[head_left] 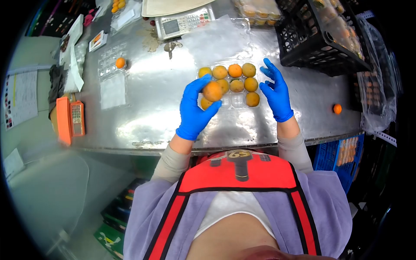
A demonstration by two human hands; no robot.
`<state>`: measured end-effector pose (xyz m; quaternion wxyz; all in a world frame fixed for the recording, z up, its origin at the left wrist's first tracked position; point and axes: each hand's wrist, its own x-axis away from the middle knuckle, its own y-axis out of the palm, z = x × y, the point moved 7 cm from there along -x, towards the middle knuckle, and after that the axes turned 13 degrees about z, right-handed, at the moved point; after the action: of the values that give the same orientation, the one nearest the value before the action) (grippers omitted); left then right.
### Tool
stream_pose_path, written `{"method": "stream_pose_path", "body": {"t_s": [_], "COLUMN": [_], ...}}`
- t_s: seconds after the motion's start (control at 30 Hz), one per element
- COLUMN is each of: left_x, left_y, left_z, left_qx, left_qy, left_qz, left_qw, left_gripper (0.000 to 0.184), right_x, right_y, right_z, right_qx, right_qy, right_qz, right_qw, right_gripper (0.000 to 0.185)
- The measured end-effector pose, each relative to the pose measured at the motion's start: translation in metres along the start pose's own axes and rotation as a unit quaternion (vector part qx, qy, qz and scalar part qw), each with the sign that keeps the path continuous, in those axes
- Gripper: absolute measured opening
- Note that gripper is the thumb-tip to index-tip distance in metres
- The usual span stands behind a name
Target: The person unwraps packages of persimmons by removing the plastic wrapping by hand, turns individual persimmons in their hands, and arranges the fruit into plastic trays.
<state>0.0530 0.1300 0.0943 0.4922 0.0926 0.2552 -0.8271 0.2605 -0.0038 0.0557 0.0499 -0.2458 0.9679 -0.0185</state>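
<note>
My left hand (193, 113), in a blue glove, grips a round orange fruit (212, 91) between thumb and fingers. It is above the left side of a clear plastic tray (238, 101) on the metal table. Several yellow-orange fruits (236, 85) lie in the tray's cups, a brighter orange one (235, 70) among them in the far row. Some cups in the near row hold no fruit. At the tray's right side, my gloved right hand (276, 93) is open, thumb and fingers apart, with nothing in it. My left hand hides part of the tray.
A scale (184, 24) stands at the back. To the right are a black crate (323, 52) of packed fruit and a loose orange fruit (337, 108). A second clear tray (108, 60) with one fruit (120, 63) lies left, near an orange device (70, 119).
</note>
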Motion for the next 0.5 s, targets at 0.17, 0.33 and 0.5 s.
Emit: {"method": "stream_pose_path", "body": {"t_s": [0.17, 0.33, 0.5], "left_x": [0.02, 0.047, 0.043], "left_y": [0.022, 0.048, 0.055], "left_z": [-0.026, -0.052, -0.038], "left_qx": [-0.131, -0.209, -0.232], "left_qy": [0.07, 0.084, 0.146], "left_qz": [-0.018, -0.077, -0.055], "left_qw": [0.989, 0.971, 0.96], "left_gripper": [0.053, 0.061, 0.051], "right_x": [-0.001, 0.003, 0.018], "right_y": [-0.02, -0.035, -0.034], "right_z": [0.036, 0.079, 0.098], "right_qx": [0.028, 0.025, 0.068], "right_qy": [0.113, 0.04, 0.076], "right_qz": [-0.069, -0.015, -0.024], "right_qw": [0.991, 0.999, 0.994], "right_gripper": [0.038, 0.037, 0.038]}}
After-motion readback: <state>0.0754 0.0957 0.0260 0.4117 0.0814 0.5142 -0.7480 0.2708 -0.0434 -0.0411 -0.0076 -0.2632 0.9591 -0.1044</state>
